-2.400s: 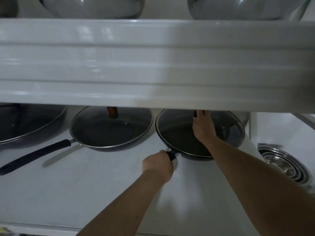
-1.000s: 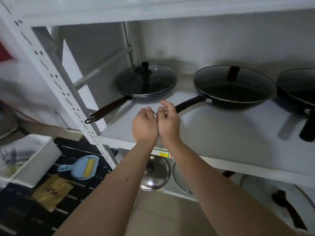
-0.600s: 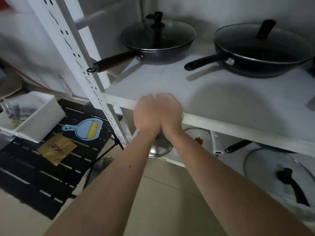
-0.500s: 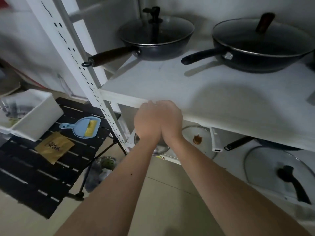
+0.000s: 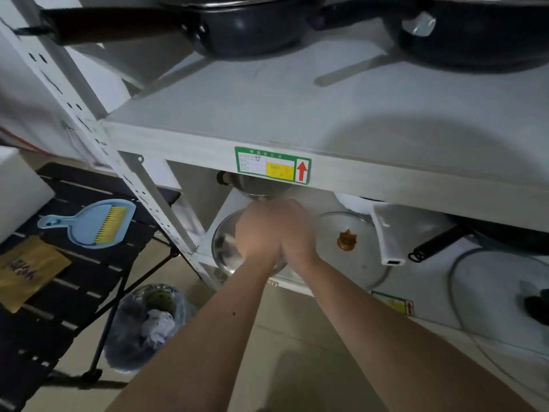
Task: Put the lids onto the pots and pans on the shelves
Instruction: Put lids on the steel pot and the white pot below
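My left hand (image 5: 258, 233) and my right hand (image 5: 294, 230) are pressed side by side with curled fingers, blurred, in front of the lower shelf. They cover the middle of a shiny steel lid (image 5: 221, 248) lying there; whether they touch it is unclear. Behind it, under the shelf edge, sits a steel pot (image 5: 255, 185). A glass lid with an amber knob (image 5: 364, 263) lies just to the right. A larger glass lid with a black knob (image 5: 490, 292) is at the far right. Two dark pans (image 5: 237, 28) (image 5: 475, 34) stand on the shelf above.
The white middle shelf (image 5: 326, 114) juts out over my hands. A pan's black handle (image 5: 436, 243) and a white handle (image 5: 389, 236) poke out on the lower shelf. At left stands a black slatted folding table (image 5: 74, 278) with a blue dustpan (image 5: 89, 224); a lined bin (image 5: 145, 325) is below.
My view and both hands have dropped from the middle shelf to the lower one. The hands stayed together and now sit over the steel lid.
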A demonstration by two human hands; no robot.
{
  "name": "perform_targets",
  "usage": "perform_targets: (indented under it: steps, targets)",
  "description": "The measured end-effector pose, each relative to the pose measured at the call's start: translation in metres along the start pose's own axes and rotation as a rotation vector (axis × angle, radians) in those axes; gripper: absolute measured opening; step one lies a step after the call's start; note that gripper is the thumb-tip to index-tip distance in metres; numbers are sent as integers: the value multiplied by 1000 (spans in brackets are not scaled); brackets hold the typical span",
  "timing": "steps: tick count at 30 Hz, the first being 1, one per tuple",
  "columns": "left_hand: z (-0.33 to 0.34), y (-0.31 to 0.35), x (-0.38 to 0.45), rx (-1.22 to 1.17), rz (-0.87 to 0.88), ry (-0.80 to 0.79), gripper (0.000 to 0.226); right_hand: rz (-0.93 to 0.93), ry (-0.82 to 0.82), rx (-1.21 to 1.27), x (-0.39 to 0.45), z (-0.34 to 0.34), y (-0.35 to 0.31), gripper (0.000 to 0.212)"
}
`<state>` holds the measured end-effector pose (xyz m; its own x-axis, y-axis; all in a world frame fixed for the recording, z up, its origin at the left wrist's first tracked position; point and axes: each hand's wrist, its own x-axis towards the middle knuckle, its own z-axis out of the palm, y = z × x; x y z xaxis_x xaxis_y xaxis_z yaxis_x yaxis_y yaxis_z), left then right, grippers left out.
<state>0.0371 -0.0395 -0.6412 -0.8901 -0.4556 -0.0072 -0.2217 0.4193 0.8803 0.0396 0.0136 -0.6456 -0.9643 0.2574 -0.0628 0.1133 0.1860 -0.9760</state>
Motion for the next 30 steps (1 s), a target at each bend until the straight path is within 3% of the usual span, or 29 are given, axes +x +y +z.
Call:
perform_targets:
  steps: [9,17,22,24,27,30]
  targets:
    - [72,-52,90,83,258,-16,32,-209,45,20,94,38,76,25]
    - [109,-91,113,395,394,-103,37,-319,123,-189,131,23,121,29]
    - [104,-106,121,874,251,-286,48,-256,99,-642,145,-12,131,30]
    - [96,-106,122,971,180,-343,57,-124,-8,-957,151,-22,136,37]
    - [85,-108,132,1047,108,-435,52,96,-217,-1381,155,-35,142,44]
    - [79,-113,147,1100,151,-541,47,50,-321,-1568,152,-44,150,36]
